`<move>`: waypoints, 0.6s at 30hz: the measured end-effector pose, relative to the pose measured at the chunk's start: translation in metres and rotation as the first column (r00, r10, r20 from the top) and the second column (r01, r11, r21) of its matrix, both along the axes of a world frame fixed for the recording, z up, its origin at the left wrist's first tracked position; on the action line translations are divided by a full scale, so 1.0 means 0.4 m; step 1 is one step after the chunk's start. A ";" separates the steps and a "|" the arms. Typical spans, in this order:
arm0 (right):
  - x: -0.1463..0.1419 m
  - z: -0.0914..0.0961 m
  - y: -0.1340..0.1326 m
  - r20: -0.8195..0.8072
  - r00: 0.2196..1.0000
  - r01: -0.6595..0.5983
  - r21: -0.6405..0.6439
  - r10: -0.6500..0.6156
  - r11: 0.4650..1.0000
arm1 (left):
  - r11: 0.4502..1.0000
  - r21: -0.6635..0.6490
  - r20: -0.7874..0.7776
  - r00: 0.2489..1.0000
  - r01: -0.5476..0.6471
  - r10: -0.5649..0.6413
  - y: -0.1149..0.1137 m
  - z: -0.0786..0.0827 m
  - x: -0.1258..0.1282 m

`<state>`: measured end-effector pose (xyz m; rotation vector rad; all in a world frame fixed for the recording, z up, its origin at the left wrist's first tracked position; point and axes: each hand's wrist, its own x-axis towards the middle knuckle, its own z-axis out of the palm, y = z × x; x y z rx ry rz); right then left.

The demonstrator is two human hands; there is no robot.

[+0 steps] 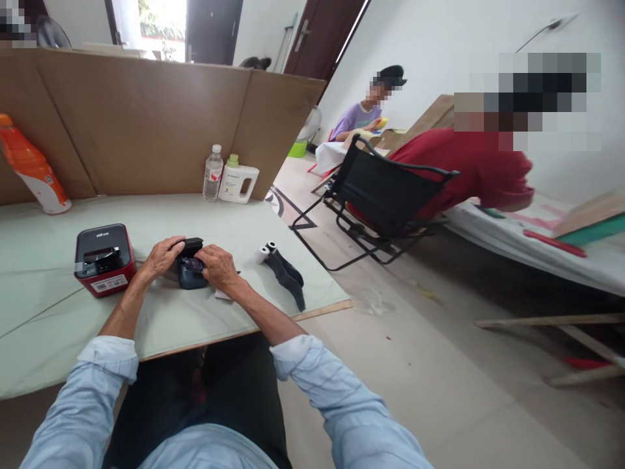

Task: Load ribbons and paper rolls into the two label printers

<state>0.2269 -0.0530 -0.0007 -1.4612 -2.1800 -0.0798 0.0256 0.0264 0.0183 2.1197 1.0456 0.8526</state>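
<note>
A small dark device with a raised lid (193, 277) rests on the table in front of me; it looks like a portable printer, though I cannot be sure. My left hand (163, 258) is closed on the lid's left side. From the right, my right hand (218, 265) pinches a dark, shiny, crinkled piece (193, 264) at the device's opening. My fingers hide part of both. A scrap of white paper (222, 295) lies under my right wrist. To the left stands a red and black box-shaped machine (104, 259), apparently a label printer.
Two small white rolls (262, 255) with black strips (286, 280) lie right of my hands. A water bottle (213, 172), a white jug (238, 182) and an orange bottle (36, 166) stand by the cardboard screen (146, 124). A co-worker in red (469, 166) sits on a black chair (385, 189).
</note>
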 end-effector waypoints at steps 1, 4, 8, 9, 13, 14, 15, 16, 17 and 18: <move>0.001 0.003 -0.005 0.018 1.000 -0.010 -0.007 0.010 1.000 | 1.000 0.002 0.001 1.000 -0.001 0.001 0.001 -0.002 0.000; 0.003 0.001 -0.029 0.028 0.999 -0.041 0.036 0.040 0.999 | 1.000 0.004 -0.004 1.000 0.004 -0.004 0.000 -0.007 -0.003; 0.003 -0.021 -0.063 0.028 0.998 -0.056 0.117 0.053 0.992 | 0.999 0.018 -0.006 0.999 0.036 -0.035 -0.004 -0.011 -0.013; 0.002 -0.026 -0.070 0.033 0.998 -0.063 0.124 0.059 0.990 | 0.999 0.020 -0.005 0.999 0.049 -0.049 -0.006 -0.012 -0.018; -0.001 -0.039 -0.089 0.036 0.996 -0.084 0.121 0.080 0.989 | 0.992 0.032 0.006 0.993 0.122 -0.122 -0.009 -0.022 -0.038; -0.001 -0.039 -0.093 0.034 0.996 -0.084 0.119 0.081 0.989 | 0.989 0.036 0.006 0.990 0.142 -0.143 -0.010 -0.025 -0.041; 0.000 -0.039 -0.097 0.031 0.996 -0.085 0.118 0.082 0.989 | 0.986 0.038 0.001 0.987 0.160 -0.160 -0.010 -0.027 -0.044; 0.003 -0.038 -0.100 0.023 0.996 -0.086 0.116 0.084 0.990 | 0.985 0.036 -0.008 0.985 0.171 -0.170 -0.011 -0.030 -0.046; 0.007 -0.035 -0.104 0.009 0.996 -0.086 0.111 0.086 0.990 | 0.984 0.030 -0.021 0.985 0.175 -0.174 -0.013 -0.031 -0.048; 0.012 -0.033 -0.108 -0.009 0.996 -0.085 0.102 0.086 0.991 | 0.985 0.024 -0.039 0.984 0.173 -0.172 -0.016 -0.031 -0.050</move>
